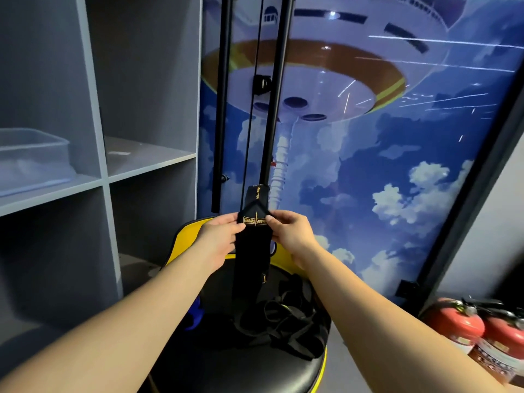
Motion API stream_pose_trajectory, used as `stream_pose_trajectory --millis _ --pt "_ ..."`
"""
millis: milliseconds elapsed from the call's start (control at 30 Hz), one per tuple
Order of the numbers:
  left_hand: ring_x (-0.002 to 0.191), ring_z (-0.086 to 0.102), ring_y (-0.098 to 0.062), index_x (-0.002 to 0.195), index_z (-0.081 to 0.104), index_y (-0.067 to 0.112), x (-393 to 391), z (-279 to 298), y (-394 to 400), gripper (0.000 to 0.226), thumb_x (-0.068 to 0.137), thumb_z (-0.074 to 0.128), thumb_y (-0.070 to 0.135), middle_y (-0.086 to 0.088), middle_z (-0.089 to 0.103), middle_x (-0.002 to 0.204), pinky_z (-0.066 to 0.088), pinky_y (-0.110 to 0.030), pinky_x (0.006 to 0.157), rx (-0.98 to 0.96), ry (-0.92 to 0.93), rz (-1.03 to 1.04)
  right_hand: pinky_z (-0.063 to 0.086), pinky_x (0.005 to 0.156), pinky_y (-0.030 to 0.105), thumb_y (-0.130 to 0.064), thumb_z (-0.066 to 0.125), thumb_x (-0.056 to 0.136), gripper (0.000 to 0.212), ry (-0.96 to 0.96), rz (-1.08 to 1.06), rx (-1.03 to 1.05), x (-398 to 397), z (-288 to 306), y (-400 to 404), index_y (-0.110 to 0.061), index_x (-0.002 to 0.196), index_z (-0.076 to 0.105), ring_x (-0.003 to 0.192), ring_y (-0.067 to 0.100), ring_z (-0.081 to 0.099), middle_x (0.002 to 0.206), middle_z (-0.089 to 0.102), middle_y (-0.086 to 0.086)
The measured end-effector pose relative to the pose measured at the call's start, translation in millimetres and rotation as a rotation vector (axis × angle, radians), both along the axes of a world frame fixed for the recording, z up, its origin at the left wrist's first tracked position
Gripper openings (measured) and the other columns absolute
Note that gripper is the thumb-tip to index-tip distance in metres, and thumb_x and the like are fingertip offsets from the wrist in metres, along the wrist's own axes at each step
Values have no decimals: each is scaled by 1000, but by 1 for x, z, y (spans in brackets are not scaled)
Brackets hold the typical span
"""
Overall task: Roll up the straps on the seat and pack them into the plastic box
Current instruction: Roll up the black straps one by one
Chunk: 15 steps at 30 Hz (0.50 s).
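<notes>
A wide black strap (252,251) with gold lettering hangs upright in front of me, its top end folded to a point. My left hand (219,236) pinches its left edge and my right hand (289,231) pinches its right edge, both at the lettered band. The strap's lower end drops to the black seat (241,367) of a yellow-backed chair. A tangle of more black straps (283,321) lies on that seat. The clear plastic box (31,157) stands on a grey shelf at the far left.
Grey shelving (102,177) fills the left side. A black stand with poles (272,109) rises behind the chair, in front of a blue poster. Two red fire extinguishers (476,333) stand on the floor at the lower right. Something blue (195,313) lies at the seat's left edge.
</notes>
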<state>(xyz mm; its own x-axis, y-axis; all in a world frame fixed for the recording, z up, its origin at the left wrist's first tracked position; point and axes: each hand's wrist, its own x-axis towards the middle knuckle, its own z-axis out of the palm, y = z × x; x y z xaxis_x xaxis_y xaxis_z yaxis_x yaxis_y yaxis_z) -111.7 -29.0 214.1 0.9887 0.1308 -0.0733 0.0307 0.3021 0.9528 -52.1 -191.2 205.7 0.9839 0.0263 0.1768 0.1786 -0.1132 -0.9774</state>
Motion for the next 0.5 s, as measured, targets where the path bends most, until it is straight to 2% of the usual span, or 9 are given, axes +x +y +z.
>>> stream_pose_trajectory --millis 133,233,333,400,500 --pt "93 73 -20 131 62 13 4 -5 0 39 93 67 7 -9 73 112 55 -27 67 58 13 -22 59 92 44 -17 71 93 24 38 31 18 3 -10 -6 -11 115 72 97 24 72 104 76 7" --pt "96 74 -21 128 64 12 9 -14 0 35 93 69 10 -7 76 109 58 -30 77 152 1 -54 59 88 36 -13 69 94 24 66 67 60 1 -19 -9 -8 117 70 94 22 72 107 75 9" --pt "98 73 -21 123 68 14 18 -33 1 30 94 68 11 -4 76 105 59 -33 82 266 -5 -42 60 85 35 -12 69 93 22 98 94 48 -2 -33 -13 -7 115 71 88 20 70 104 75 9" --pt "99 72 -20 111 72 24 24 -49 2 22 93 69 12 1 77 102 57 -42 92 329 -21 5 58 86 37 -13 70 93 15 94 105 -6 -3 -44 -18 -10 107 73 83 17 69 95 75 5" --pt "100 72 -17 106 73 31 28 -71 5 23 92 70 13 4 77 102 54 -46 98 365 -19 74 54 75 29 -16 69 94 4 94 97 -86 -3 -62 -29 -16 94 73 74 13 68 84 75 0"
